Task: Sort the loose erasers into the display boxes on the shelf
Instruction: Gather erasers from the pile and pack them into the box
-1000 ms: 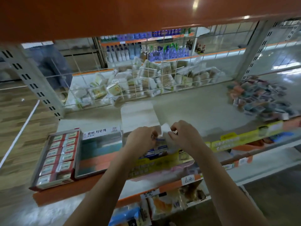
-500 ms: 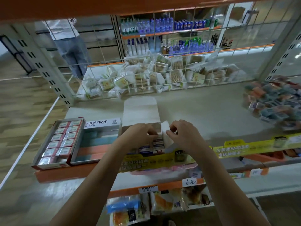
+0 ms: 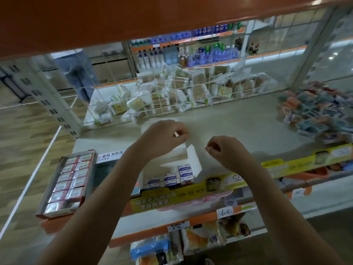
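A white display box (image 3: pixel 193 159) sits open at the shelf's front, with several blue-and-white erasers (image 3: pixel 170 177) along its near side. My left hand (image 3: pixel 164 134) hovers above the box's back flap, fingers curled, with a small white glint between the fingertips that I cannot identify. My right hand (image 3: pixel 225 150) hangs to the right of the box, fingers curled in and nothing visible in them. A pile of loose coloured erasers (image 3: pixel 315 111) lies at the far right of the shelf. A box of red-and-white erasers (image 3: pixel 70 180) stands at the left, filled in rows.
A second open box with a Korean label (image 3: pixel 110 156) sits between the red box and my left arm. A wire basket (image 3: pixel 172 96) of cotton swab packs lines the shelf's back. An orange shelf (image 3: pixel 133 20) hangs close overhead. A person (image 3: pixel 76 73) stands behind the rack.
Both hands have lifted out of the white box and moved apart, the left up and back, the right to the right. The box flap they held is let go.
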A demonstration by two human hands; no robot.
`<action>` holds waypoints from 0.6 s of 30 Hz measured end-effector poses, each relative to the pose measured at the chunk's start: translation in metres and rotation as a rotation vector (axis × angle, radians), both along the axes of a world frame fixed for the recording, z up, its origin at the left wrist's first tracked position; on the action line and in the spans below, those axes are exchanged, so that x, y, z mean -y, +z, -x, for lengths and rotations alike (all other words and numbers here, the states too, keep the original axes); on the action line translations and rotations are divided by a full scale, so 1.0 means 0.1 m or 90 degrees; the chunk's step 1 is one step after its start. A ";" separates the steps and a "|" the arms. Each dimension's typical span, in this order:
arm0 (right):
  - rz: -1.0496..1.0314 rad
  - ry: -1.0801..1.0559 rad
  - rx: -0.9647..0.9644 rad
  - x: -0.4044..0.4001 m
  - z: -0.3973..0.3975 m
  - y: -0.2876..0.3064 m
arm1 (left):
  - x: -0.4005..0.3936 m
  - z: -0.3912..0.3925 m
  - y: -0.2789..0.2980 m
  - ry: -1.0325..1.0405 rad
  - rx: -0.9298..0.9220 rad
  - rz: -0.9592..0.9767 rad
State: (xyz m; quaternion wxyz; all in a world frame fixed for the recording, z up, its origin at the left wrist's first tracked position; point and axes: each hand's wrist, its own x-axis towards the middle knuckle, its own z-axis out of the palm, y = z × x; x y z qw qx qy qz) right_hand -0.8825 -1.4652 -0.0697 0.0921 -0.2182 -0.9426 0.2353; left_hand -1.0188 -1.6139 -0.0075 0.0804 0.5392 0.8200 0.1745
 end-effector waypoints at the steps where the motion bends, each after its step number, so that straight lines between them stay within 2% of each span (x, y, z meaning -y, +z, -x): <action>1: -0.007 -0.020 0.004 -0.05 -0.06 0.03 | -0.11 -0.06 -0.01 -0.015 -0.023 -0.017; 9: -0.093 -0.194 0.060 -0.72 -0.81 0.12 | -1.22 -0.76 -0.23 -0.144 -0.131 -0.009; 15: -0.114 -0.278 0.096 -1.55 -1.43 0.11 | -2.12 -1.27 -0.43 -0.186 -0.122 0.030; 18: -0.103 -0.288 0.094 -1.99 -1.66 0.08 | -2.56 -1.44 -0.53 -0.164 -0.143 0.038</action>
